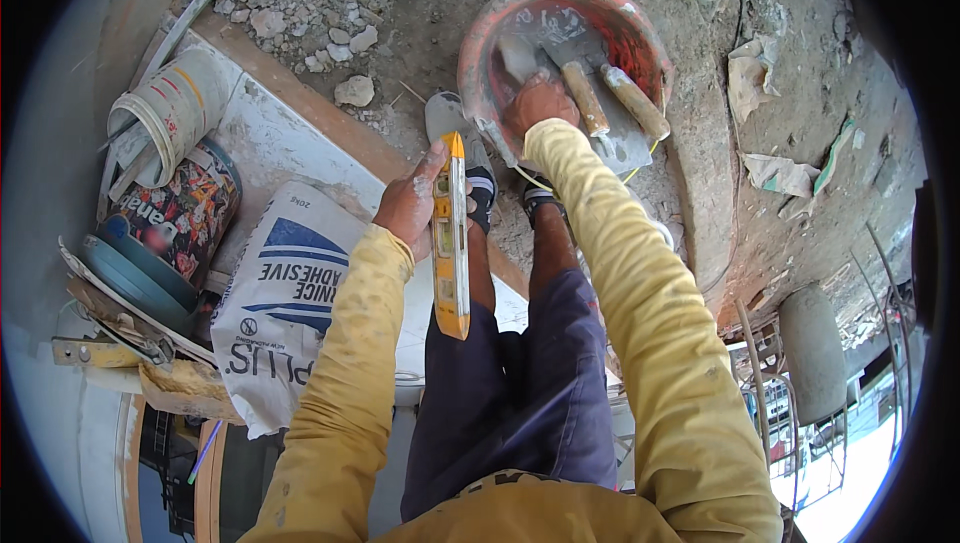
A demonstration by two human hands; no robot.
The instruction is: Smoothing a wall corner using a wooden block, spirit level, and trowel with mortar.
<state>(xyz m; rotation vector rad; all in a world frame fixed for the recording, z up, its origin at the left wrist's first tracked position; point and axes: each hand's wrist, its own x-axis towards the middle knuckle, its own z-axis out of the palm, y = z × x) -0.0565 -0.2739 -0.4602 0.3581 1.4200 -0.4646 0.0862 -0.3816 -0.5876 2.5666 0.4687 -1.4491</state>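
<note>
My left hand (408,195) is wrapped around a yellow spirit level (451,243), held upright above my left leg. Reaching into a worn red tub (480,38), my right hand (541,103) has its fingers curled down, and what they grip is largely hidden. A pale, rounded piece (518,58) shows just past those fingers; I cannot tell its kind. Beside the hand, inside the tub, lie a trowel with a worn wooden handle (586,101) and a second tool with a wooden handle (636,103).
At left a white and blue adhesive sack (290,278) leans near a dirty white bucket (175,108) and a printed pail (180,208). Rubble (340,43) covers the ground ahead. Torn paper scraps (780,173), a thin cable and a grey cylinder (813,353) are on the right.
</note>
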